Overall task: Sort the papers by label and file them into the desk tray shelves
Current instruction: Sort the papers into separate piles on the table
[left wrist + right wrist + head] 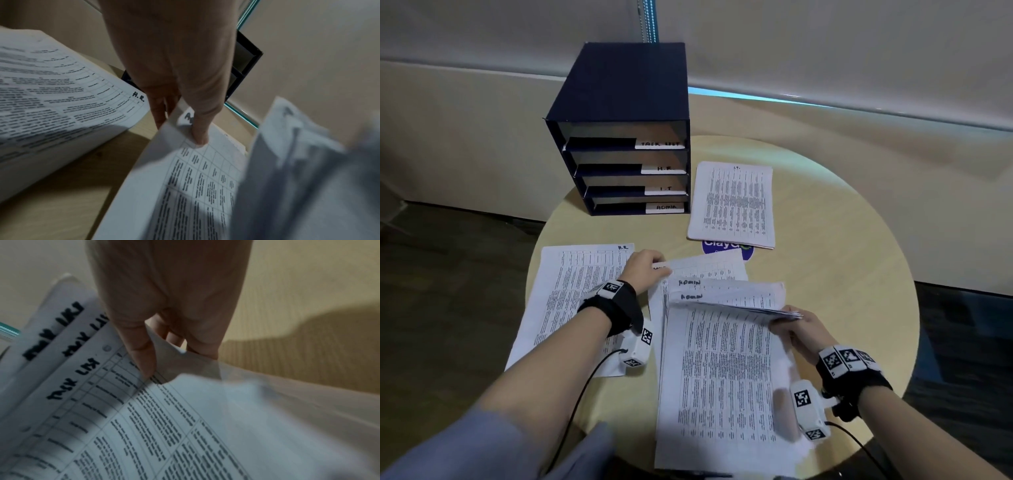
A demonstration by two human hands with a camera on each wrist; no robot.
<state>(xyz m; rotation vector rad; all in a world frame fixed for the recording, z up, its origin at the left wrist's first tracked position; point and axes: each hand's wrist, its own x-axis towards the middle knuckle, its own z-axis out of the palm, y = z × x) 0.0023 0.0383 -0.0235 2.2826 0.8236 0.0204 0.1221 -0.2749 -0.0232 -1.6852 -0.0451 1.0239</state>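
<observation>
We see the H.R. stack (571,301) flat on the left of the round table (842,291), with the left forearm crossing over it. Just right of it, the left hand (642,270) pinches the top left corner of an ADMIN sheet (705,269); in the left wrist view the thumb (200,129) presses on top of the corner and the fingers go under it. Up behind, the dark desk tray (619,102) stands at the far left edge of the table, with four shelves labelled TASK LIST, H.R., I.T, ADMIN from top to bottom. In the centre near us lies the mixed pile (722,377), its upper sheets lifted and curled back, ADMIN written on two of them. The right hand (803,330) holds the lifted sheets at their right edge, thumb on top and fingers curled beneath; its wrist view shows three TASK LIST headings fanned. Far right of the tray, the I.T stack (734,204) lies flat, well apart from both hands, partly covering a blue sticker (727,248).
</observation>
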